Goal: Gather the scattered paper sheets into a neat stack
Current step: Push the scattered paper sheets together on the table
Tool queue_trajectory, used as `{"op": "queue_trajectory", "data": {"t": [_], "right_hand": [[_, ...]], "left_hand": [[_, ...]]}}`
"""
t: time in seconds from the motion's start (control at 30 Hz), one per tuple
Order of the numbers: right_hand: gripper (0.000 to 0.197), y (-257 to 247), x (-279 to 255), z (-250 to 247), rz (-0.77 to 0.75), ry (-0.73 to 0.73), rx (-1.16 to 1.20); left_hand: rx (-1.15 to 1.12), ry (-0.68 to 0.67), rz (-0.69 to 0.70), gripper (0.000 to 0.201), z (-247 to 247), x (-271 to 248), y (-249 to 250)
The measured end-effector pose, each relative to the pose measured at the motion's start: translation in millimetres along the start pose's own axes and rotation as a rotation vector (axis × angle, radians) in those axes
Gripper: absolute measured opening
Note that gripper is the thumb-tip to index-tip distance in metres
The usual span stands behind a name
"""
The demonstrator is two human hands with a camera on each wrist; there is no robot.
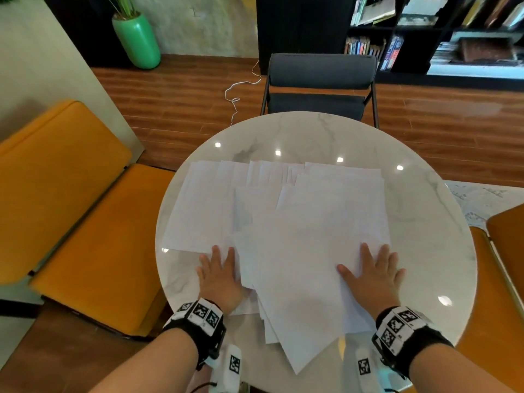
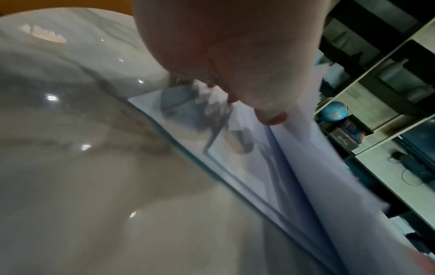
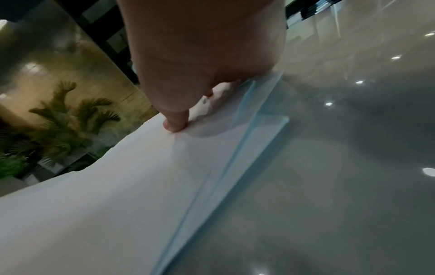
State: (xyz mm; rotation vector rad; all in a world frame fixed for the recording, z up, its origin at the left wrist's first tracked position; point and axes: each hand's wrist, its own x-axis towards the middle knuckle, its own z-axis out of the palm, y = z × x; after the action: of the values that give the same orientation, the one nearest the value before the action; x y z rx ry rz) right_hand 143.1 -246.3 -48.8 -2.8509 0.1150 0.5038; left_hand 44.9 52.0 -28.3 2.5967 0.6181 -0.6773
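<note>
Round marble table (image 1: 425, 199) carries the paper sheets (image 1: 297, 222) — a loose, overlapping spread across its middle. Left hand (image 1: 219, 276) lies flat at their left edge, fingers straight; right hand (image 1: 371, 275) presses flat on the top sheets — fingers splayed.

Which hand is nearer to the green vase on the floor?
Left. The left hand rests at the papers' left edge, below the green vase; the right hand lies farther right.
</note>
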Motion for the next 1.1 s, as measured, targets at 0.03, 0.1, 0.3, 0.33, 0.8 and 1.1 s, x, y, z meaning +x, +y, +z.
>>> {"op": "queue_trajectory", "data": {"t": [0.03, 0.1, 0.3, 0.33, 0.8, 1.1], "right_hand": [[0.085, -1, -1, 0, -0.024, -0.003, -0.003], [0.085, 0, 0, -2, -0.030, 0.001, 0.013], [0.084, 16, 9, -12, 0.023, 0.014, 0.067], [0.084, 16, 10, -13, 0.023, 0.010, 0.069], [0.080, -10, 1, -12, 0.045, -0.038, 0.058], [0.059, -17, -14, -3, -0.066, -0.013, -0.028]], "left_hand": [[-0.018, 0.027, 0.022, 0.096, -3, 0, -3], [-0.056, 0.122, 0.043, 0.083, -12, 4, -14], [-0.045, 0.228, -0.203, 0.078, -53, 47, -65], [-0.017, 0.196, -0.220, 0.079, -58, 53, -69], [-0.290, 0.028, 0.179, 0.089, -24, 24, 12], [0.001, -0.004, 0.061, 0.084, -11, 14, -15]]}}
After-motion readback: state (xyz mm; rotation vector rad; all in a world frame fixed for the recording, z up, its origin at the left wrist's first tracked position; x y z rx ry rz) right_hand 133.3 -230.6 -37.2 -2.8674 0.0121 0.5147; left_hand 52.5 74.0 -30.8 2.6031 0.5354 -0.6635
